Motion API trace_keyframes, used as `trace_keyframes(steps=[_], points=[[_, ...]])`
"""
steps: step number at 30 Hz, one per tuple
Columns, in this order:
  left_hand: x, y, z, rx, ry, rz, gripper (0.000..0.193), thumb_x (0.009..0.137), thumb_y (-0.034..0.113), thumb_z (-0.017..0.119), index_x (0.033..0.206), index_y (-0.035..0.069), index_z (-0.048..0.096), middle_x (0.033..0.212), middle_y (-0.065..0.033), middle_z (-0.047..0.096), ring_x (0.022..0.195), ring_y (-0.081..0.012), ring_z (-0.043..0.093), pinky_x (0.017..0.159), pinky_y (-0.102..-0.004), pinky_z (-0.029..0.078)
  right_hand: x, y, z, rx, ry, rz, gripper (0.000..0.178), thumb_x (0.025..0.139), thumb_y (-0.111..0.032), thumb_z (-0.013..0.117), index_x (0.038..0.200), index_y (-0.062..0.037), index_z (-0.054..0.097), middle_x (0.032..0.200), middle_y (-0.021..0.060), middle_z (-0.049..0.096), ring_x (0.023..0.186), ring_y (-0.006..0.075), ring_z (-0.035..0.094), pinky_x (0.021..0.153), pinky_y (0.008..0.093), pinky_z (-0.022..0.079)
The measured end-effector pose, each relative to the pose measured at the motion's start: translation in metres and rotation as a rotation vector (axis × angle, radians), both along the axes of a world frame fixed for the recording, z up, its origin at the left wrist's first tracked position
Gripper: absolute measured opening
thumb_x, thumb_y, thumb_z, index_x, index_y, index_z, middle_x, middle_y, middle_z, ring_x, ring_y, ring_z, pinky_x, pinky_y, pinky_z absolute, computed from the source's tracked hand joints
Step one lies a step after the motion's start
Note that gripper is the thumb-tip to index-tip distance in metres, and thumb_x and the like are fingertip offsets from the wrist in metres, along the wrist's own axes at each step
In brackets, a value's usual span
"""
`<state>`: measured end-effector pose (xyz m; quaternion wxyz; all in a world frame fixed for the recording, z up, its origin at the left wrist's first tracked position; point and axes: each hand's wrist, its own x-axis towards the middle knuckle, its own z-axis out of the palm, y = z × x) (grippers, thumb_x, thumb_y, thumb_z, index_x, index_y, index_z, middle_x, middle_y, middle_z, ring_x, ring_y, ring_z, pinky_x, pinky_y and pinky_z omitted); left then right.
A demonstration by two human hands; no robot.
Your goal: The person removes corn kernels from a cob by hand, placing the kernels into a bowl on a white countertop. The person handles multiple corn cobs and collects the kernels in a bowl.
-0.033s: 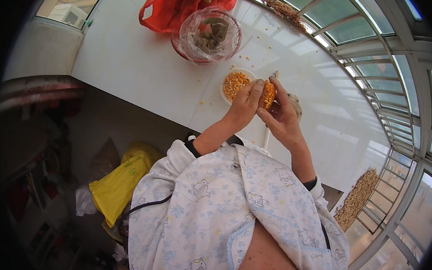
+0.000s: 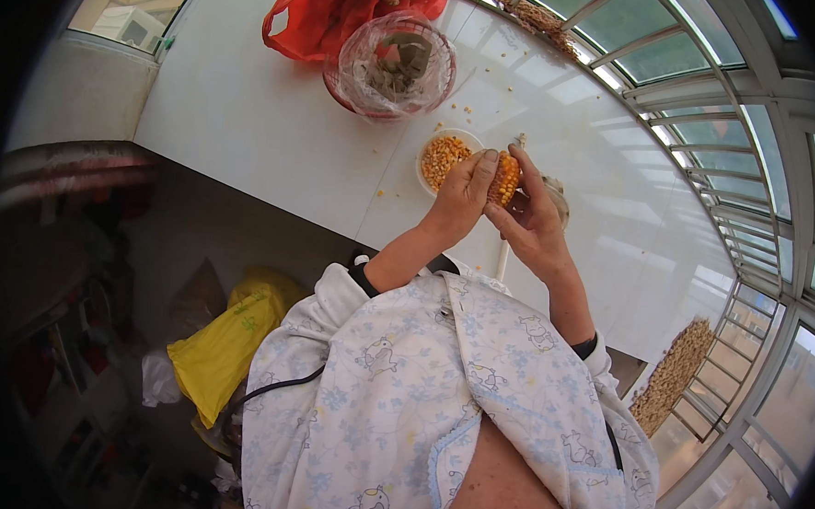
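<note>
The partly bared corn cob (image 2: pixel 503 180) is pinched by left hand (image 2: pixel 466 191) and right hand (image 2: pixel 540 223); yellow kernels (image 2: pixel 509 173) remain, loose grains (image 2: pixel 444 157) being gathered in the bowl (image 2: pixel 420 174) at nine o'clock.

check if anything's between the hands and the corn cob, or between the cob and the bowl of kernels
The left hand and right hand both hold the corn cob, with nothing visible in between. From the cob to the white bowl, only the left hand intervenes, overlapping the bowl's edge in this view.
</note>
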<state>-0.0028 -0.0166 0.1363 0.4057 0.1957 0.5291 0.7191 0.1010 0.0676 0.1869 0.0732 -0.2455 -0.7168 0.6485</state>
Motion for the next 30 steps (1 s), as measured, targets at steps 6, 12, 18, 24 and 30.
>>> trace_keyframes(steps=[6, 12, 18, 24, 30], points=[[-0.004, -0.004, 0.0, -0.096, -0.217, -0.027, 0.037, 0.103, 0.037, 0.041, 0.091, 0.006, 0.058, 0.069, 0.0038, 0.05, 0.062, -0.0028, 0.045, 0.052, -0.0199, 0.038, 0.001, 0.007, -0.004, -0.298, 0.047, -0.027, 0.066, 0.09, -0.008, 0.057, 0.147, -0.0018, 0.026, 0.114, 0.0102, 0.055, 0.074, 0.0116, 0.055, 0.06, 0.0249, 0.047], [-0.009, -0.004, 0.002, -0.014, -0.365, -0.028, 0.032, 0.101, 0.035, 0.046, 0.094, 0.007, 0.058, 0.072, 0.0055, 0.05, 0.061, -0.0011, 0.045, 0.05, -0.0189, 0.037, 0.003, 0.008, -0.007, -0.497, 0.089, -0.073, 0.059, 0.092, -0.01, 0.05, 0.146, -0.001, 0.028, 0.109, 0.0102, 0.055, 0.076, 0.014, 0.055, 0.061, 0.0287, 0.049], [-0.005, 0.0, 0.001, 0.074, -0.366, 0.029, 0.025, 0.1, 0.03, 0.051, 0.099, 0.006, 0.058, 0.071, 0.0059, 0.049, 0.057, -0.0003, 0.04, 0.048, -0.0183, 0.033, 0.002, 0.004, -0.009, -0.532, 0.126, -0.163, 0.054, 0.094, -0.012, 0.05, 0.143, 0.0001, 0.033, 0.104, 0.0098, 0.055, 0.077, 0.0139, 0.057, 0.061, 0.0276, 0.049], [-0.005, -0.002, -0.003, 0.024, -0.319, 0.011, 0.034, 0.102, 0.036, 0.045, 0.102, 0.005, 0.059, 0.066, 0.006, 0.043, 0.052, -0.0015, 0.035, 0.045, -0.0187, 0.029, 0.001, 0.006, -0.017, -0.38, 0.108, -0.186, 0.048, 0.095, -0.013, 0.055, 0.139, -0.0002, 0.04, 0.091, 0.0036, 0.057, 0.07, 0.008, 0.054, 0.056, 0.0226, 0.046], [-0.005, -0.003, 0.0, 0.003, -0.334, -0.011, 0.043, 0.102, 0.045, 0.038, 0.094, 0.007, 0.057, 0.062, 0.0061, 0.041, 0.048, -0.0024, 0.034, 0.042, -0.019, 0.027, 0.004, 0.008, -0.02, -0.193, 0.057, -0.188, 0.045, 0.094, -0.011, 0.058, 0.136, -0.0002, 0.045, 0.087, 0.0014, 0.057, 0.072, 0.0078, 0.055, 0.058, 0.0226, 0.045]])
